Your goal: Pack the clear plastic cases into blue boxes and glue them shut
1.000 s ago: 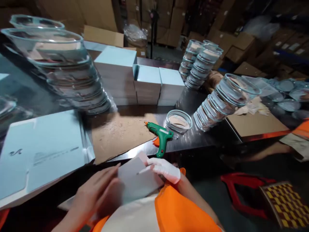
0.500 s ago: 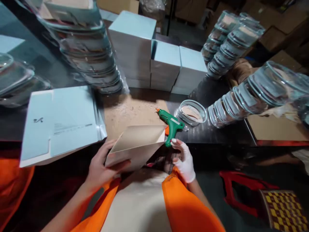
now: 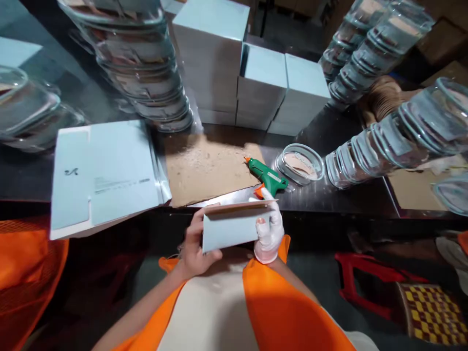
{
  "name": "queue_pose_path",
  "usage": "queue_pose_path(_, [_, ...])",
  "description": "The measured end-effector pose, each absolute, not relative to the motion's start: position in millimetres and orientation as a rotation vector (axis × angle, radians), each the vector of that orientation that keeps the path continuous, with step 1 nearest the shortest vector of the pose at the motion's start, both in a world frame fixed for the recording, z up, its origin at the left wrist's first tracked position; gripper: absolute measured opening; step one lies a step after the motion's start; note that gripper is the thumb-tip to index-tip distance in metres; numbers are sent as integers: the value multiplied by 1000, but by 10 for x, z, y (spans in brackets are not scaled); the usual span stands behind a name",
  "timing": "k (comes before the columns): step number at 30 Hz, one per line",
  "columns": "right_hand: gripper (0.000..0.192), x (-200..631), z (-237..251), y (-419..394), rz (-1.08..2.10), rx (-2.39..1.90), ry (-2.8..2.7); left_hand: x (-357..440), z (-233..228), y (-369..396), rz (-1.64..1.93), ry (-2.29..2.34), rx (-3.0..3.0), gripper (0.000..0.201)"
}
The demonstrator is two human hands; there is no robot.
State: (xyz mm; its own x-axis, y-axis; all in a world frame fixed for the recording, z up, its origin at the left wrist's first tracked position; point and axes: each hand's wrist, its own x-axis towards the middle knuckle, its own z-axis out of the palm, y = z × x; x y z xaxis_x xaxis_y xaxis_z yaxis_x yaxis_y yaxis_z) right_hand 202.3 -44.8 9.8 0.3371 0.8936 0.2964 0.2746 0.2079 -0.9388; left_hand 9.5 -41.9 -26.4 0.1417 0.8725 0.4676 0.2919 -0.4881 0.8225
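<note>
A small pale blue carton (image 3: 234, 229) is held up just in front of the person's chest, at the near edge of the dark table (image 3: 329, 200). Its broad face is light blue and smooth, and its top edge shows a thin brown-grey cardboard flap lying nearly flat across it. The left hand (image 3: 193, 248) is bare and grips the carton's left end, thumb on the blue face and the other fingers curled behind it. The right hand (image 3: 268, 234) wears a white glove and clasps the right end, one fingertip pressed onto the blue face and the rest wrapped around the side.

Just beyond the carton a green glue gun (image 3: 266, 175) with an orange tip lies on the table, partly on a brown cardboard sheet (image 3: 204, 168). Right of the gun sits a single clear oval dish (image 3: 300, 165), and beside that leans a long stack of clear dishes (image 3: 387, 146). To the left lies a pile of flat blue carton blanks (image 3: 102, 175). Behind the cardboard stand finished blue boxes (image 3: 263, 87), with another tall stack of clear bowls (image 3: 142, 68) to their left.
</note>
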Motion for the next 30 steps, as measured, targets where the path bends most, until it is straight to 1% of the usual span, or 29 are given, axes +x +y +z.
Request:
queue_pose_path(2, [45, 1996, 127, -437, 606, -1261, -1075, 85, -176, -387, 1356, 972, 1936, 61])
queue_pose_path(4, [45, 2084, 127, -433, 597, -1276, -1060, 1, -104, -359, 1320, 939, 2052, 49])
queue_pose_path(5, [42, 2177, 125, -427, 562, -1326, -1086, -69, -80, -347, 1325, 980, 2095, 42])
queue_pose_path(7, [33, 2426, 134, -386, 397, -1526, -1159, -241, -63, -319, 1405, 1143, 2089, 33])
queue_pose_path(9, [38, 2678, 158, -277, 263, -1818, -1246, -401, -79, -284, 1521, 1303, 2002, 27])
queue_pose_path(11, [44, 2842, 174, -102, 314, -2126, -1306, -490, -109, -247, 1578, 1358, 1950, 23])
queue_pose_path(13, [42, 2896, 160, 83, 517, -2298, -1265, -494, -139, -217, 1588, 1352, 1940, 24])
queue_pose_path(15, [41, 2875, 119, 213, 694, -2258, -1099, -436, -160, -203, 1595, 1364, 1890, 24])
queue_pose_path(18, [33, 2785, 58, 237, 826, -2037, -888, -323, -182, -208, 1624, 1420, 1725, 24])
queue_pose_path(20, [30, 2713, 49, 166, 846, -1941, -848, -266, -189, -212, 1608, 1422, 1656, 25])
queue_pose_path(23, [34, 2628, 110, 3, 765, -1796, -787, -198, -160, -190, 1555, 1396, 1643, 28])
queue_pose_path(26, [35, 2618, 234, -188, 700, -1582, -821, -103, -64, -130, 1516, 1366, 1660, 29])
queue_pose_path(30, [36, 2650, 389, -485, 929, -1461, -1082, 95, 89, -63, 1469, 1322, 1738, 27])
